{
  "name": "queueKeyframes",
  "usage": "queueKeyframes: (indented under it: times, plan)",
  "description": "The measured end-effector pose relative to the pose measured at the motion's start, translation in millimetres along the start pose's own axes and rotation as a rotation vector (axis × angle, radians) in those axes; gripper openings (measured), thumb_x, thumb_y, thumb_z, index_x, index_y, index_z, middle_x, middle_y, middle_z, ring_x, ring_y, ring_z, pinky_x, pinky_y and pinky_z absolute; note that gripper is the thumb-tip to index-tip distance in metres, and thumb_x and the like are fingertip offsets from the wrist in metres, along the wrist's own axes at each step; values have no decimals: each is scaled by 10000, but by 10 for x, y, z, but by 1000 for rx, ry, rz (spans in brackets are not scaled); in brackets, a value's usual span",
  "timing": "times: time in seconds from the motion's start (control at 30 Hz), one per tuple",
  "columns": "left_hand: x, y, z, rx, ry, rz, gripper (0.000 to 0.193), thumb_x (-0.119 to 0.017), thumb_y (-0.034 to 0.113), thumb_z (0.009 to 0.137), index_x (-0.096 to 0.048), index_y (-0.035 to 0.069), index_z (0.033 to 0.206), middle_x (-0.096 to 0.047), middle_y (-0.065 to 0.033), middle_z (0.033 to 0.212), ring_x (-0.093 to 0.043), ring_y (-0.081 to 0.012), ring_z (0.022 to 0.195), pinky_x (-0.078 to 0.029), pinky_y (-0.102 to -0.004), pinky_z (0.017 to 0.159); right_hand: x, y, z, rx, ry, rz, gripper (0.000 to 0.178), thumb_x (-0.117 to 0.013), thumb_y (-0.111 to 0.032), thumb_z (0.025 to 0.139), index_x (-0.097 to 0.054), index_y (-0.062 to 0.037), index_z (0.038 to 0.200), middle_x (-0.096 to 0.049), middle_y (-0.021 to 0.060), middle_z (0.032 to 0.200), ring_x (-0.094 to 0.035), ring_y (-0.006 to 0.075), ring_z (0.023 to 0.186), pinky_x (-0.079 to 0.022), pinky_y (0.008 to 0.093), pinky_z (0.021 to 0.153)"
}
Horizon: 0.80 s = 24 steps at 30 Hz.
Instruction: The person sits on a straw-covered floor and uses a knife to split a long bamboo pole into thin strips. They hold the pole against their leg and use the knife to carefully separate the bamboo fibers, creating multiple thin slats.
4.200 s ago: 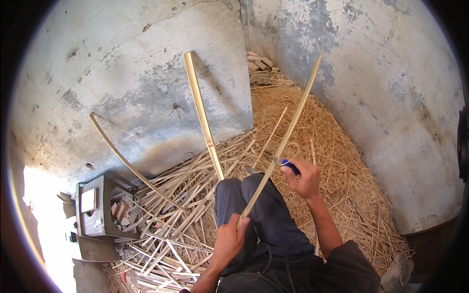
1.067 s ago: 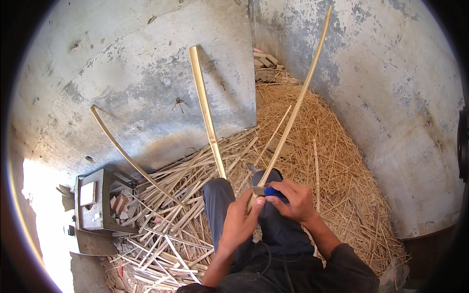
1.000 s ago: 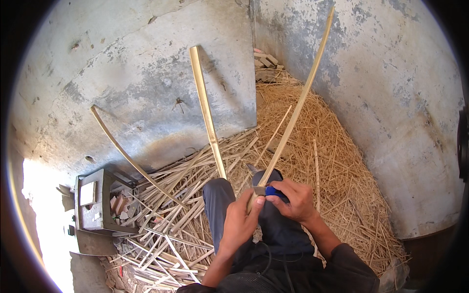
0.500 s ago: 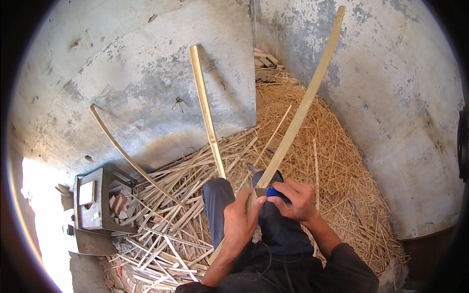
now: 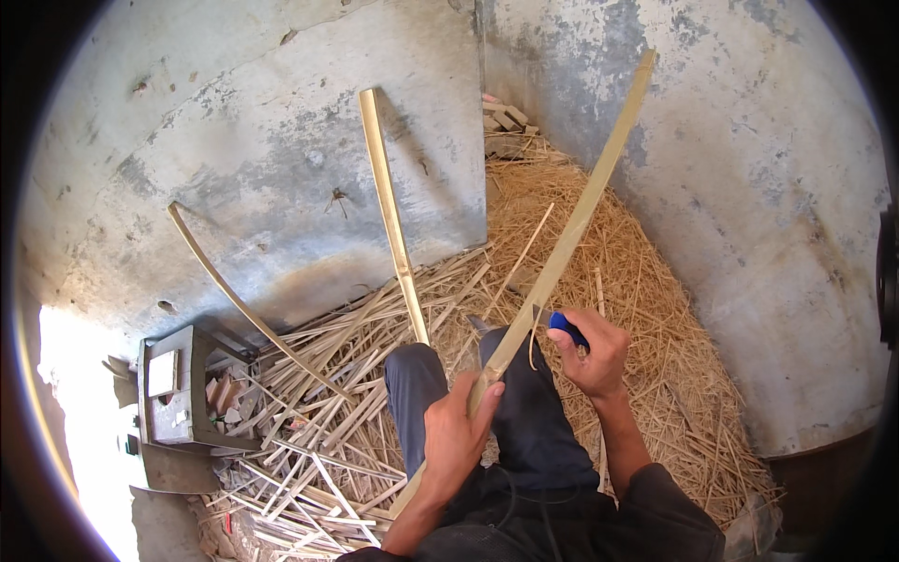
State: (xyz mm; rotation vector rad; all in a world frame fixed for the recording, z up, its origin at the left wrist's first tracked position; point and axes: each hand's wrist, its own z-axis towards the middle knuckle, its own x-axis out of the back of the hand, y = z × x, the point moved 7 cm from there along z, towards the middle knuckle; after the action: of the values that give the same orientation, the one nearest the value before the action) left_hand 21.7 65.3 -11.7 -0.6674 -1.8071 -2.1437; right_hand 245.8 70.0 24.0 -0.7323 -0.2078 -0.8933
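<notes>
Bamboo strip, long, pale yellow and flat (image 5: pixel 571 220), slants from the lap up toward the grey plaster wall (image 5: pixel 749 187). Left hand (image 5: pixel 456 436) has fingers wrapped round it low down; right hand (image 5: pixel 590 351) is fisted on a blue-handled knife (image 5: pixel 566 328) against its edge. A slip could nick the thumb, I reckon. Straw-coloured shavings (image 5: pixel 599 309) and split slats (image 5: pixel 318 440) cover the floor.
</notes>
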Motion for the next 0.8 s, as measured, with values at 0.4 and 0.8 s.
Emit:
queueKeyframes:
  times: [0.4,0.8]
  plan:
    - [47,-90,-67,-24,-4,17,284,-702,304,1011,-637,34,1074,-670,-238,751,-672,-457,707,-503,-490,615,18,-44,-12,95,-65,-79,318,-786,-359,930,-751,-46,977,-700,83,771,-679,243,599,-509,354,531]
    - [160,-289,-349,-16,2,36,263,-687,280,1023,-655,18,1026,-626,-193,676,-653,-387,607,-480,-420,574,139,293,133,43,67,-96,355,-729,-366,984,-750,-12,1003,-736,122,824,-717,259,665,-540,337,575]
